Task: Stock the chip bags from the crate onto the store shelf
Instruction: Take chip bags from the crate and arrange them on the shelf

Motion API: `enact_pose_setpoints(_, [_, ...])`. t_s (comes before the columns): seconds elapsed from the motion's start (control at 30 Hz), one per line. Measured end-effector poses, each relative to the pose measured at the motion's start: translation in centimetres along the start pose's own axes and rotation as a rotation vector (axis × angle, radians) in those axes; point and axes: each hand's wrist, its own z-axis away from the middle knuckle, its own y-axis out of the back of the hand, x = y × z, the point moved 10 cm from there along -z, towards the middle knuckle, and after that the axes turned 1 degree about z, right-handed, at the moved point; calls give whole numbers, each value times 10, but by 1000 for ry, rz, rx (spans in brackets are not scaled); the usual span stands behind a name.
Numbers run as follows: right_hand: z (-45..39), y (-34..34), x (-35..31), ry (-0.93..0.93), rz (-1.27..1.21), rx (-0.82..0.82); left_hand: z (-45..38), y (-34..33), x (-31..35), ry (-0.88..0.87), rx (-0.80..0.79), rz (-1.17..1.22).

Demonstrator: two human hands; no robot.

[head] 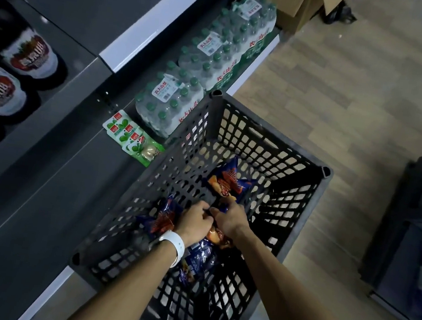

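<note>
A dark perforated plastic crate [303, 207] stands on the floor beside the shelf. Several blue-and-orange chip bags lie in its bottom: one at the far side [231, 180], one at the left [163, 219], another near me [197, 263]. Both my hands reach down into the crate. My left hand [194, 220], with a white wristband, curls its fingers on a chip bag [217, 237] beneath it. My right hand [229, 216] grips the near edge of the far bag. The grey store shelf [50, 165] runs along the left.
Shrink-wrapped packs of green-capped water bottles [204, 78] sit on the bottom shelf beyond the crate. Green-and-white snack packets [132, 136] lie beside them. Dark bottles [27, 55] lie on an upper shelf at left. Cardboard boxes [292, 1] stand far back; a dark bin [417, 214] is at right.
</note>
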Motion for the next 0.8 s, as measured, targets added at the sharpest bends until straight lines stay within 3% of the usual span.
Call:
enact_pose_setpoints(0.17, [-31,-9,17,-61,12,-7,-19,-5,-11,-3,-24,38])
enact_pose_setpoints(0.4, [-83,15,30,-21,-182,287,-63,-6,-24,-7,-14,75])
enact_pose_setpoints(0.57, [-69,35,36,-127,-325,439,-74,-2,-38,6,16,105])
enact_pose_setpoints(0.7, [-52,46,36,-113,-313,512,-66,19,-58,17,166,57])
enact_pose_setpoints(0.8, [-41,59,28,-90,-292,559,-51,43,-60,-30,331,-200])
